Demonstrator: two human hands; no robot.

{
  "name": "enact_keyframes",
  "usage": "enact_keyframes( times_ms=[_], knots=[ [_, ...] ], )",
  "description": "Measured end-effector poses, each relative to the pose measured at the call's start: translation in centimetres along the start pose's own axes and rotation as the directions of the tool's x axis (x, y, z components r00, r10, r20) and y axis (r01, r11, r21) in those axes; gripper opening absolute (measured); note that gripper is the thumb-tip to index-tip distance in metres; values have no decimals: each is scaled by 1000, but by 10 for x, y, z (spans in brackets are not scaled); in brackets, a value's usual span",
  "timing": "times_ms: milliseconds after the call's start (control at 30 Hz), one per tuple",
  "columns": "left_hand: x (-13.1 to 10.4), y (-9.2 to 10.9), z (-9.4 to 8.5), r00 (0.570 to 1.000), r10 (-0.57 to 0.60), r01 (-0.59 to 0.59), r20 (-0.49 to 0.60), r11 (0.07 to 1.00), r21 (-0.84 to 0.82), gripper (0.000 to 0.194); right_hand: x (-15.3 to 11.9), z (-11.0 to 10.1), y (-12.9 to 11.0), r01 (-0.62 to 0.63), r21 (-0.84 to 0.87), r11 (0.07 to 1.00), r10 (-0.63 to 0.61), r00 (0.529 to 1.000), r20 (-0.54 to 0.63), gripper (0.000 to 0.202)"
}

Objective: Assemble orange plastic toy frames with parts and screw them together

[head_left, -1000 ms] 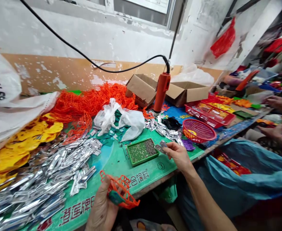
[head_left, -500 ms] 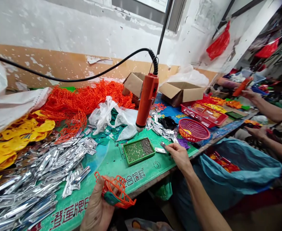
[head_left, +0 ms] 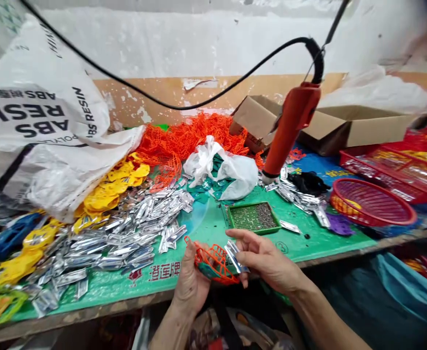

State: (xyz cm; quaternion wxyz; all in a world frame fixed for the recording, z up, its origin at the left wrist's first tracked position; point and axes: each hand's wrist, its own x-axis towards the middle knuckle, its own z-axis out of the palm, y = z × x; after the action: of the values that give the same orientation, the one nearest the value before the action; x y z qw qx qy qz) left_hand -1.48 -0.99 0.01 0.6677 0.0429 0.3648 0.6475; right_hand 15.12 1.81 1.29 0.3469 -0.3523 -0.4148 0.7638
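Note:
In my left hand (head_left: 193, 282) is an orange plastic lattice frame (head_left: 213, 257) with a dark green piece (head_left: 206, 270) inside it. My right hand (head_left: 268, 257) pinches a shiny silver plate (head_left: 234, 255) between thumb and fingers, right beside the orange frame; whether the two touch I cannot tell. Just beyond my hands lies a green tray (head_left: 253, 218) with small metal screws, some standing in its holes. A single silver plate (head_left: 290, 226) rests to the right of the tray. Above the table hangs a red electric screwdriver (head_left: 292, 129), tip down.
Silver plates (head_left: 133, 233) and yellow parts (head_left: 115, 189) are heaped at left, orange frames (head_left: 195, 138) behind. A white bag (head_left: 235, 167) holds green pieces. At right stand cardboard boxes (head_left: 370, 129), a red round basket (head_left: 377, 214) and a blue bag (head_left: 414, 287).
My right hand has brought the silver plate from beside the tray over to the orange frame in my left hand. The camera has turned left, and the co-worker has left the view.

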Motion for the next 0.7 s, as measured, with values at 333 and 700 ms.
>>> enact_keyframes(
  times_ms=[333, 700],
  knots=[
    [2, 7, -7, 998, 26, -25, -53, 1000, 19, 53, 15, 9, 8, -27, -24, 999, 28, 998, 48, 38],
    [4, 2, -8, 984, 120, -113, -133, 992, 53, 53, 21, 16, 13, -55, 6, 998, 55, 996, 67, 37]
  ],
)
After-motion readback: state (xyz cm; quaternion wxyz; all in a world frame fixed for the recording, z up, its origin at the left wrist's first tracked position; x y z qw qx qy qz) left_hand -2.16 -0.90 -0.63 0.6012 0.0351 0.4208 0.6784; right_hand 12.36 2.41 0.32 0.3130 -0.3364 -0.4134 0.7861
